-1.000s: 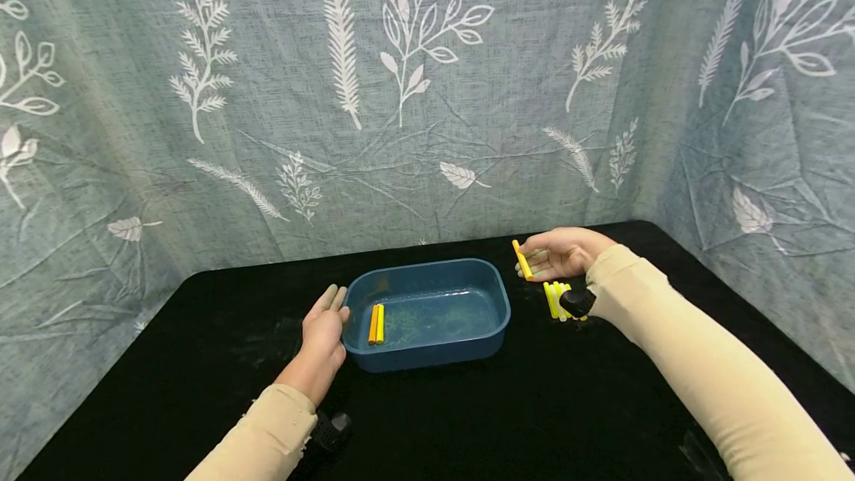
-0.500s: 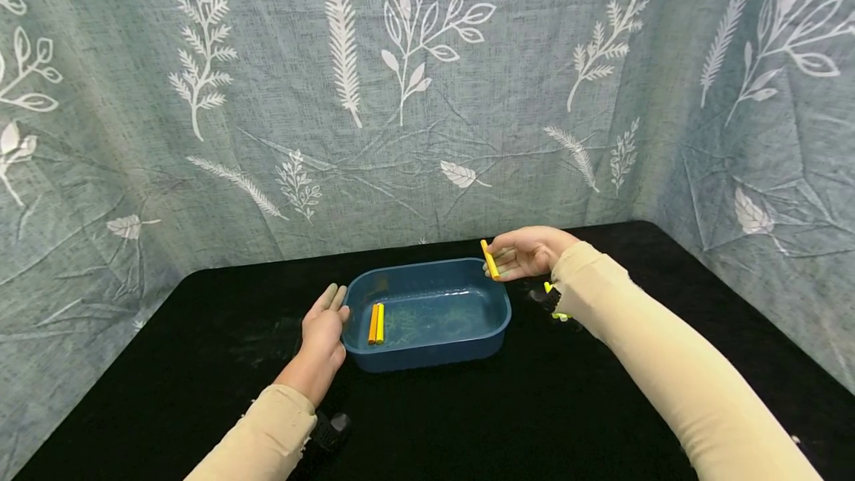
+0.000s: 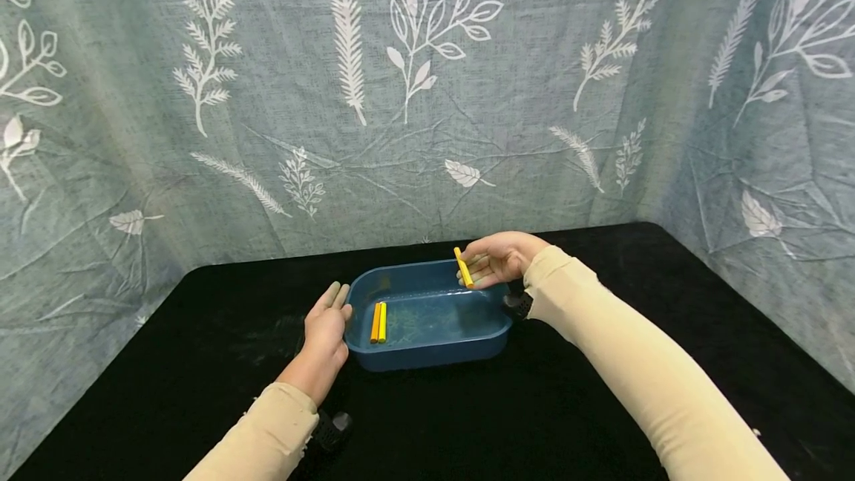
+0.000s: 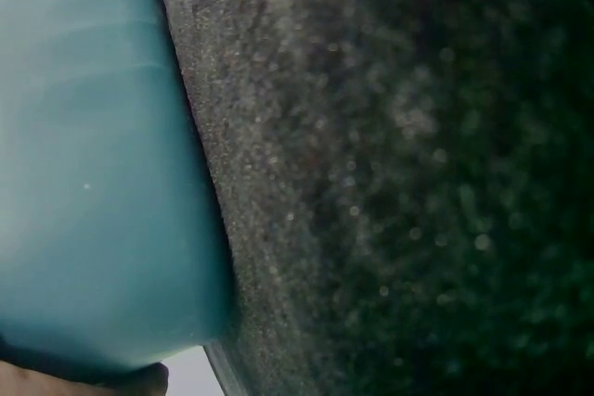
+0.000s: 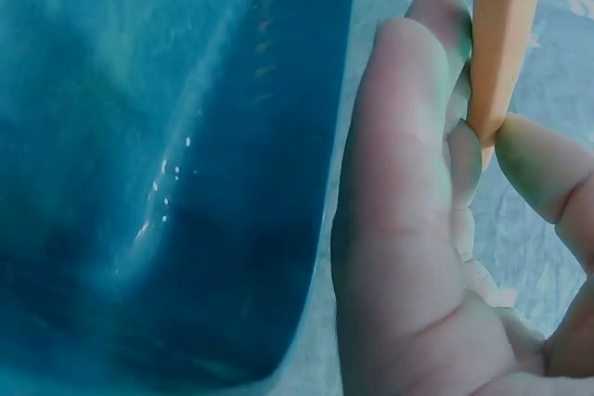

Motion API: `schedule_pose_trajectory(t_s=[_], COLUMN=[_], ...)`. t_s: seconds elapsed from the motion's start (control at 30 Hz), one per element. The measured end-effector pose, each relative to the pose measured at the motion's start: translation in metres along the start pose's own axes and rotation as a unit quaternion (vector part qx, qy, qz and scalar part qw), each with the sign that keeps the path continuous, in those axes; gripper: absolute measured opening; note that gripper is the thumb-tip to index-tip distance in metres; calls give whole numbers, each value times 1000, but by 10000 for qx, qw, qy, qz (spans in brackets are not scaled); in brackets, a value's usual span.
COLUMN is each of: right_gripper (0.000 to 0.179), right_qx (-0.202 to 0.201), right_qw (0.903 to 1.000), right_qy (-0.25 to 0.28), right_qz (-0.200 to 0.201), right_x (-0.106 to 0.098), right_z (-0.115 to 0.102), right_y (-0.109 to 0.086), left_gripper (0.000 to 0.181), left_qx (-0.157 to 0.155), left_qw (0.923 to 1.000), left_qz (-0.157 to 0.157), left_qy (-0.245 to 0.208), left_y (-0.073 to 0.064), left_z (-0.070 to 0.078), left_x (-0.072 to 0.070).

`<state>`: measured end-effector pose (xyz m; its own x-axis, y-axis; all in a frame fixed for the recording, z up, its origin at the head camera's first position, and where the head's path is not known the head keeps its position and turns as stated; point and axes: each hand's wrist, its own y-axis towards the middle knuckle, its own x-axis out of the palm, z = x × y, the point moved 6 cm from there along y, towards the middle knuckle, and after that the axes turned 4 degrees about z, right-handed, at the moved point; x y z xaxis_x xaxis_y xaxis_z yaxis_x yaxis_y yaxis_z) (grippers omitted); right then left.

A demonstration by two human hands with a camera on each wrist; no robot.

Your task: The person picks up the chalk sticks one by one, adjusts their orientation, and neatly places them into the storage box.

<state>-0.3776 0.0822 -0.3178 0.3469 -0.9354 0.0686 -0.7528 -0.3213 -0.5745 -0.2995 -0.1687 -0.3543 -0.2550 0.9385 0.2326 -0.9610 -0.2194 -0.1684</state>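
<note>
My right hand (image 3: 504, 254) pinches an orange-yellow chalk stick (image 3: 464, 267) between thumb and fingers, over the back right part of a blue tub (image 3: 427, 355). In the right wrist view the same chalk (image 5: 501, 34) looks pale orange, its blunt end pointing up, with the thumb on one side and fingers on the other. An orange chalk stick (image 3: 375, 323) and a yellow one (image 3: 383, 323) lie side by side at the tub's left end. There my left hand (image 3: 324, 334) rests against the rim, fingers straight. The left wrist view has the tub's outer wall (image 4: 102, 183).
A black cloth (image 3: 220, 340) covers the table, with pale dust smears left of the tub. Behind it hangs a grey-green curtain (image 3: 374, 199) with white leaf prints. The right sleeve (image 3: 621, 340) stretches over the table's right side.
My right hand has carried the chalk leftward, from beside the tub to over it. Several chalk sticks on the right, visible earlier, are now hidden by the arm. The left hand stays put.
</note>
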Motion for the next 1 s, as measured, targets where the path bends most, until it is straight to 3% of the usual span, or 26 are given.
schedule_pose_trajectory(t_s=[0.3, 0.73, 1.0], right_gripper=[49, 46, 41], right_qx=[119, 216, 302], right_qw=[9988, 9963, 9940], right_qy=[-431, -816, -1021], right_qz=[-204, -163, -271], right_x=[15, 38, 60], right_z=[-1, 5, 11], right_y=[9, 31, 47], left_gripper=[58, 59, 59], left_qx=[-25, 166, 141], left_qw=[10000, 9998, 9998], left_qz=[58, -74, 76], left_qy=[-13, -53, -88], left_y=[0, 2, -1], left_z=[1, 0, 0], left_x=[1, 3, -2])
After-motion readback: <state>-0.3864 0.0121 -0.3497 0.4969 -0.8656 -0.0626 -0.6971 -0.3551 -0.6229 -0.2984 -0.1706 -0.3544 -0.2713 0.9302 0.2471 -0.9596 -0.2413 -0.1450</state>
